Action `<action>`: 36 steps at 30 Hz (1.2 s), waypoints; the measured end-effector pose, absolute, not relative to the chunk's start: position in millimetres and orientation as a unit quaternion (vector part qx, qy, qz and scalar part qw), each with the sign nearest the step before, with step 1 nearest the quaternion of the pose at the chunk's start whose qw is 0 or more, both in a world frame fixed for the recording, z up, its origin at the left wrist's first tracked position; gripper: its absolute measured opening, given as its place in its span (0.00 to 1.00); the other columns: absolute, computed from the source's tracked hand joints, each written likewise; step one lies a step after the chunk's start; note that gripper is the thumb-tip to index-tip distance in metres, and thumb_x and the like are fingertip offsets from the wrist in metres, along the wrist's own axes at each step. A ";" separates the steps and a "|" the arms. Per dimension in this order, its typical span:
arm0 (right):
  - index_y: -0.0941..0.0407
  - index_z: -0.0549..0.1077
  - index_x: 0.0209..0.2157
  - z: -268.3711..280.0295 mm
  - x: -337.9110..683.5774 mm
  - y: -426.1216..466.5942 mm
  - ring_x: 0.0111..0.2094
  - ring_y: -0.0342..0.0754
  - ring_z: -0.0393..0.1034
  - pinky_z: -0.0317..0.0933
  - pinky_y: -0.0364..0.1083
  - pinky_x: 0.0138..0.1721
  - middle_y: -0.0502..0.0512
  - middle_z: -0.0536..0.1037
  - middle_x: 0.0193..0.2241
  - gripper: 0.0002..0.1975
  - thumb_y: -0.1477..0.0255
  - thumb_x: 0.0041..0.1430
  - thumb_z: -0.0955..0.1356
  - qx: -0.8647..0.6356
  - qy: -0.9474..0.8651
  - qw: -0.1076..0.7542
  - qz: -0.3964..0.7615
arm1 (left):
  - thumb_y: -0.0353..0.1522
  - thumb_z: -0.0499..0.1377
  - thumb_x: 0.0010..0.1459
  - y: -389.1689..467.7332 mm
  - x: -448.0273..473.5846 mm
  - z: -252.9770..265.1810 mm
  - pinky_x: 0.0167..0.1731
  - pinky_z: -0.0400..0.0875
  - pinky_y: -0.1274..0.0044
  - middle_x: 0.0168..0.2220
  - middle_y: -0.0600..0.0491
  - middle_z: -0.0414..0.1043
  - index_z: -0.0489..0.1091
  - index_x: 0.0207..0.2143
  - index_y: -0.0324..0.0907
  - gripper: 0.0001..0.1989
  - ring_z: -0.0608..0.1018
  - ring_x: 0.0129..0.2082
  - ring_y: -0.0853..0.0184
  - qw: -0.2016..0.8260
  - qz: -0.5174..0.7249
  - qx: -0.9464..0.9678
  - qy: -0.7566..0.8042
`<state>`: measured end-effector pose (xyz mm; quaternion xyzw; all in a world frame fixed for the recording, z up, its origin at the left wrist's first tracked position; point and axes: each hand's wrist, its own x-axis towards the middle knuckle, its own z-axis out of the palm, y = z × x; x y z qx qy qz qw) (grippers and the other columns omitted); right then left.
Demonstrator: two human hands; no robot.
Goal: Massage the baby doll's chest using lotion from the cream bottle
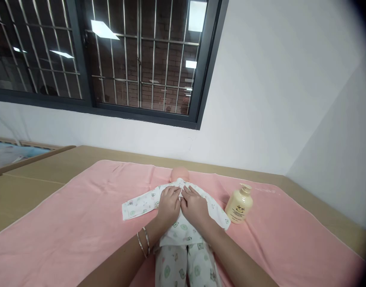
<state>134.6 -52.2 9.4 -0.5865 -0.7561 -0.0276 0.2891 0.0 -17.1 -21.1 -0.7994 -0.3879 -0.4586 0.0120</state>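
Note:
A baby doll lies on its back, its smooth round head (180, 173) pointing towards the wall. It wears a white baby shirt (183, 230) with a green and grey print and matching trousers (172, 265). Both my hands meet on the upper chest, just below the collar. My left hand (170, 204), with two bangles at its wrist, has its fingers closed on the shirt front. Close beside it, my right hand (195, 205) pinches the cloth with thumb and fingers. My fingers partly hide the shirt's front between them. The sleeves lie spread to either side.
A pale yellow pump bottle (239, 205) stands by the sleeve end on the right. Under the doll is a pink blanket (90, 223) on a wooden surface (30, 179). Behind are a white wall (254, 99) and a barred window (147, 59). Something light blue (18, 151) lies far left.

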 end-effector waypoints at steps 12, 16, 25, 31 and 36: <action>0.56 0.64 0.60 -1.5 140.4 -39.9 0.66 0.57 0.45 0.43 0.58 0.64 0.54 0.58 0.63 0.25 0.66 0.63 0.59 -0.604 -0.724 0.330 0.043 | 0.31 0.50 0.59 -10.4 6.0 -30.4 0.61 0.56 0.57 0.61 0.40 0.61 0.63 0.58 0.35 0.24 0.62 0.62 0.53 -0.056 -0.451 -0.729 -0.512; 0.56 0.63 0.61 -2.6 142.2 -37.8 0.66 0.57 0.44 0.41 0.60 0.64 0.54 0.57 0.64 0.24 0.67 0.64 0.59 -0.598 -0.725 0.338 0.047 | 0.32 0.50 0.59 -9.5 6.1 -30.8 0.61 0.56 0.56 0.61 0.40 0.62 0.64 0.58 0.35 0.24 0.63 0.62 0.53 -0.057 -0.456 -0.727 -0.510; 0.55 0.62 0.61 -1.5 141.5 -40.0 0.66 0.56 0.43 0.40 0.59 0.65 0.54 0.56 0.64 0.25 0.66 0.65 0.58 -0.599 -0.728 0.331 0.048 | 0.31 0.50 0.59 -11.2 4.6 -27.2 0.61 0.57 0.56 0.60 0.41 0.63 0.64 0.57 0.36 0.23 0.63 0.61 0.54 -0.055 -0.448 -0.735 -0.505; 0.55 0.62 0.62 0.2 141.5 -41.1 0.66 0.56 0.43 0.38 0.58 0.65 0.54 0.55 0.65 0.25 0.66 0.65 0.58 -0.602 -0.727 0.326 0.052 | 0.31 0.50 0.59 -9.9 4.9 -28.5 0.61 0.56 0.57 0.60 0.42 0.63 0.64 0.57 0.36 0.23 0.63 0.61 0.54 -0.057 -0.444 -0.738 -0.505; 0.55 0.61 0.62 -1.2 139.4 -44.1 0.67 0.56 0.41 0.40 0.58 0.64 0.57 0.52 0.66 0.25 0.65 0.65 0.58 -0.614 -0.717 0.327 0.036 | 0.31 0.51 0.59 -16.7 5.1 -24.6 0.59 0.59 0.56 0.60 0.40 0.61 0.67 0.54 0.37 0.21 0.63 0.61 0.51 -0.002 -0.466 -0.728 -0.503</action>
